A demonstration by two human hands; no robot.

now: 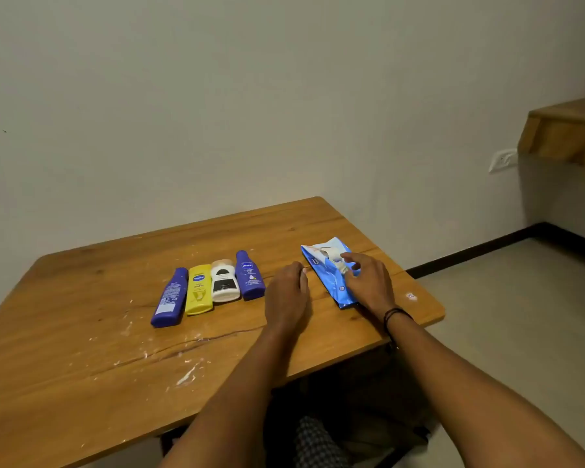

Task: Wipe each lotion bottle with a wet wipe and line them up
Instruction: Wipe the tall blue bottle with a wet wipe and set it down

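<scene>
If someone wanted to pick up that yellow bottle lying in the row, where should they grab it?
Probably from above, pinching its two ends. The yellow bottle lies flat, with the long blue bottle and the white bottle tight against its long sides, so only its top face and ends are free.

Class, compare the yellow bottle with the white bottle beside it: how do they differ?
The yellow bottle is longer than the white bottle. The yellow bottle's label carries a blue logo; the white bottle's label has dark panels. The yellow bottle's near end lies closer to the person. Both lie flat, side by side, on the wooden table.
</scene>
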